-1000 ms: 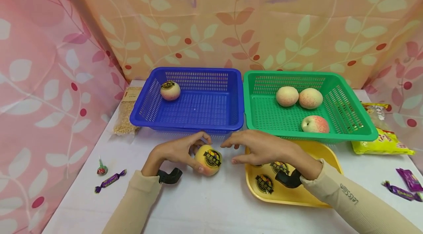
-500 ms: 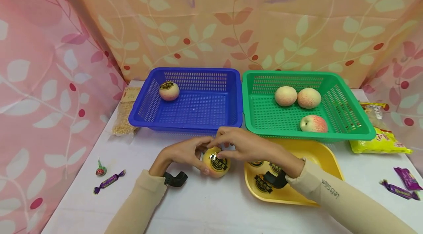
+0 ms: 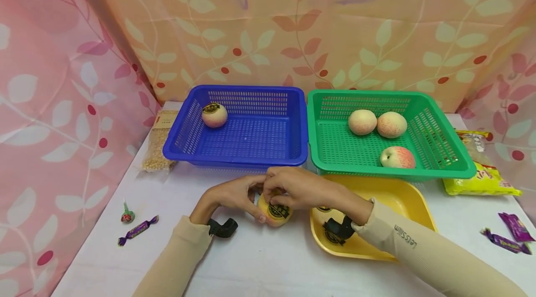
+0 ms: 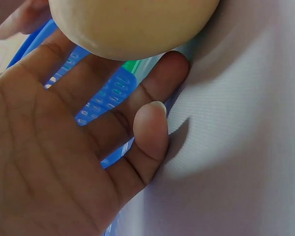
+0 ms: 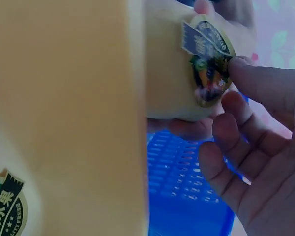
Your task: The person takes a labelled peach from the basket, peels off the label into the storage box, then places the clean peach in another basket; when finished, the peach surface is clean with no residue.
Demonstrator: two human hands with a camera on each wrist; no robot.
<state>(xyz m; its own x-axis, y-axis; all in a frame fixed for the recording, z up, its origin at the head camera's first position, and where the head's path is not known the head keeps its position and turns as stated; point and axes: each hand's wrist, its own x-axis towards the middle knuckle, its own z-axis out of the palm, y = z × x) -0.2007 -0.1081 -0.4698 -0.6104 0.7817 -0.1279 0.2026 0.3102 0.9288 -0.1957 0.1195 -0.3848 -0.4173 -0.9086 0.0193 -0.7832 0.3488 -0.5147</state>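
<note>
Near the table's middle, my left hand [image 3: 236, 197] holds a pale yellow peach [image 3: 272, 219], thumb on the near side, fingers on the far side. A round black-and-gold sticker [image 3: 279, 211] sits on top of the peach. My right hand [image 3: 299, 187] reaches over from the right with curled fingers, its thumb at the sticker's edge. The right wrist view shows that thumb on the sticker [image 5: 209, 64], with other fingers bent beside it. Whether any of the sticker's edge is lifted I cannot tell. In the left wrist view, the peach [image 4: 132, 29] hangs over my left palm [image 4: 44, 137].
A blue basket [image 3: 234, 163] with one stickered peach [image 3: 215, 115] stands behind the hands. Beside it, a green basket [image 3: 331, 159] holds 3 peaches without visible stickers. A yellow tray [image 3: 412, 204] holds stickered peaches under the right forearm. Candies [image 3: 138, 231] and snack bags [image 3: 485, 180] lie around.
My right hand has come left from above the yellow tray onto the peach's sticker, its fingers curling more. The left hand has shifted slightly right with the peach.
</note>
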